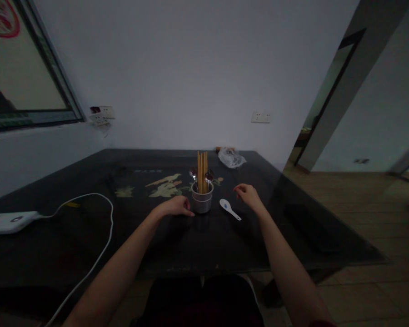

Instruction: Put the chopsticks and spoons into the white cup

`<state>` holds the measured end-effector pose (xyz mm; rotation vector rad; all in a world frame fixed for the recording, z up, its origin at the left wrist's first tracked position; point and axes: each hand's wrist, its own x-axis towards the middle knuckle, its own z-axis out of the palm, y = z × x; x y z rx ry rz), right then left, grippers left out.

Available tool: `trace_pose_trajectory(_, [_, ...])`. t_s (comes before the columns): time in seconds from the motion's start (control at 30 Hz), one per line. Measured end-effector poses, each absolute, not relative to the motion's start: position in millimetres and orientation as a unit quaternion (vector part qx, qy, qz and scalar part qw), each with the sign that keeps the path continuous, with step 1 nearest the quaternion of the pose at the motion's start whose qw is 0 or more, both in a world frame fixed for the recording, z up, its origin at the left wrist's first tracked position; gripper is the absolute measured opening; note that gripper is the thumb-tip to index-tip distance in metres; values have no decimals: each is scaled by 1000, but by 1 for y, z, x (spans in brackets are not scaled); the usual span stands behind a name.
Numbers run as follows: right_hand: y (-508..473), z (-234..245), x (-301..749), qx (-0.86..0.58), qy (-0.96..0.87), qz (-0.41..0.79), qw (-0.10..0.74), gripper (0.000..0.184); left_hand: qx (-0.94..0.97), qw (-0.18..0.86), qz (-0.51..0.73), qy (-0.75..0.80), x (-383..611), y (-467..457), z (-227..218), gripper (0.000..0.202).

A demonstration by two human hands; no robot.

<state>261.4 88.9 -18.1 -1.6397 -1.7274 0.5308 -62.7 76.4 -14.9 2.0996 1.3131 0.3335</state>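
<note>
A metal cup (pixel 202 204) stands upright on the dark table. In it are several wooden chopsticks (pixel 202 172) and two metal spoons (pixel 209 176) with their bowls up. My left hand (pixel 177 206) rests just left of the cup, loosely bent, with nothing visible in it; some of its fingers are hidden. To the right of the cup lies a white soup spoon (pixel 229 208) with a blue mark in its bowl, its handle slanting towards me. Beyond that spoon, my right hand (pixel 248 195) hovers low or rests on the table, fingers loosely bent and apart, holding nothing.
A crumpled clear plastic bag (pixel 231 157) lies at the table's back edge by the wall. On the left are a white device (pixel 12 222) and its white cable (pixel 111 218). A dark flat object (pixel 310 227) lies on the right side of the table (pixel 170 254).
</note>
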Motion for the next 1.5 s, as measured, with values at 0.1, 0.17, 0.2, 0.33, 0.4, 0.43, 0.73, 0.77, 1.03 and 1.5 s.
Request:
trace_pose_trajectory(0.1, [85, -17, 257, -639, -679, 201, 303, 17, 826, 336, 29, 453, -58, 68, -8, 32])
trace_pose_trajectory(0.17, [81, -17, 256, -642, -686, 199, 278, 18, 837, 355, -4, 417, -51, 61, -5, 34])
trace_pose_trajectory(0.2, [79, -17, 255, -644, -690, 198, 267, 20, 839, 367, -17, 401, -47, 58, -4, 35])
trace_pose_trajectory(0.33, [72, -17, 253, -653, -695, 234, 187, 31, 837, 419, -36, 349, -30, 45, -3, 36])
trace_pose_trajectory(0.4, [69, -16, 250, -645, -698, 283, 130, 37, 834, 437, -27, 337, -24, 41, -3, 35])
trace_pose_trajectory(0.43, [68, -16, 249, -637, -702, 302, 108, 39, 832, 442, -20, 335, -22, 40, -4, 34])
trace_pose_trajectory(0.73, [66, -18, 244, -596, -727, 331, 78, 33, 854, 388, 90, 335, -11, 43, -14, 32])
trace_pose_trajectory(0.77, [66, -18, 245, -601, -722, 333, 82, 30, 851, 392, 98, 335, -9, 42, -15, 31])
trace_pose_trajectory(1.03, [67, -9, 254, -576, -741, 330, 102, 20, 830, 417, 144, 341, 2, 30, -10, 29])
trace_pose_trajectory(1.5, [39, 12, 208, -361, -721, 485, 337, 38, 754, 470, 322, 327, 7, 19, 7, 38])
